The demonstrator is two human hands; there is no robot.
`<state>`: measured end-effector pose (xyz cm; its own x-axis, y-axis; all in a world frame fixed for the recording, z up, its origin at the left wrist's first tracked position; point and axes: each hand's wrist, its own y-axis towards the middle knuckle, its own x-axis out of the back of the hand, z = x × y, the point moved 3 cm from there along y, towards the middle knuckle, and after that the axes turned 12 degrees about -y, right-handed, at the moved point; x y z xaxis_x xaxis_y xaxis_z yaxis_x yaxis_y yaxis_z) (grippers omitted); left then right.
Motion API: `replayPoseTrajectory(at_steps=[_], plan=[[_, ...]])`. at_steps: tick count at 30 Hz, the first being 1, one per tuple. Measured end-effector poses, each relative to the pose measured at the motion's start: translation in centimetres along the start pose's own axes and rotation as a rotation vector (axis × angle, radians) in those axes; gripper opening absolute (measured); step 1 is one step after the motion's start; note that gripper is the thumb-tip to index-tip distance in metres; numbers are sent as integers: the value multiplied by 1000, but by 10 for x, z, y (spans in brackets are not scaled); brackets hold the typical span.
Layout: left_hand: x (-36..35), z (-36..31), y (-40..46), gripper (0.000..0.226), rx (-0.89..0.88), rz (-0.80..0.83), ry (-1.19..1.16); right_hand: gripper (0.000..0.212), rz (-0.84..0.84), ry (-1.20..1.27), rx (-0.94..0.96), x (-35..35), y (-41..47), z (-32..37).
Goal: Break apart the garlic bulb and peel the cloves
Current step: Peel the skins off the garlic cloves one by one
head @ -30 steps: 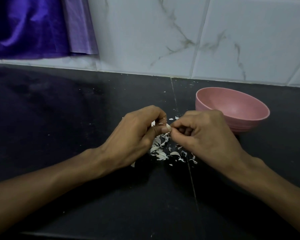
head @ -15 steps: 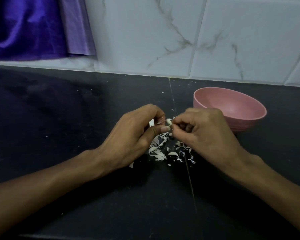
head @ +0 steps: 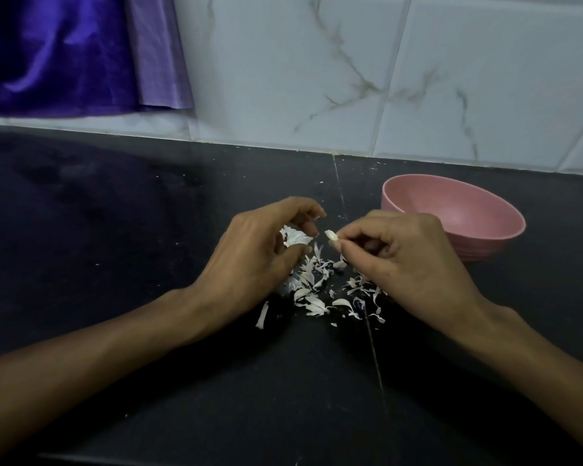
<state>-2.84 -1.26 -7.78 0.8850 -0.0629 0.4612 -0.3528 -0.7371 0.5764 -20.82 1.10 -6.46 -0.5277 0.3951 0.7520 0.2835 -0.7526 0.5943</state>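
Upper left of the frame: purple cloth (head: 58, 52) hanging against the pale marbled tile wall (head: 317, 79)
Surface: dark surface (head: 98, 230) filling the lower two thirds of the frame, a thin seam running down it just right of centre
Left hand: left hand (head: 249, 260) left of centre, fingers curled, holding a white papery piece of garlic bulb (head: 295, 237) between thumb and fingertips
Peelings: garlic skins (head: 320, 287) scattered on the surface at centre, below and between the two hands
Clove: small pale garlic clove (head: 331, 235) at centre, just right of the left fingertips and apart from them
Right hand: right hand (head: 404, 264) right of centre, thumb and forefinger pinching the clove, other fingers curled
Bowl: pink bowl (head: 485, 237) at the right, behind the right hand, near the wall
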Motion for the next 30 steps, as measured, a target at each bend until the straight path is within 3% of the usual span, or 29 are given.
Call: replayPoseTrajectory(at_steps=[7,20,30], plan=[[-1,-8,-1,14,-66,38,6,7,56,37,-12,-1,-1,-1],[3,-7,1,10,-17,-36,-4,11,211,649,-406,-11,-2,-3],[1,-6,-1,8,131,-32,-167,14,123,796,-486,-13,-4,-1]])
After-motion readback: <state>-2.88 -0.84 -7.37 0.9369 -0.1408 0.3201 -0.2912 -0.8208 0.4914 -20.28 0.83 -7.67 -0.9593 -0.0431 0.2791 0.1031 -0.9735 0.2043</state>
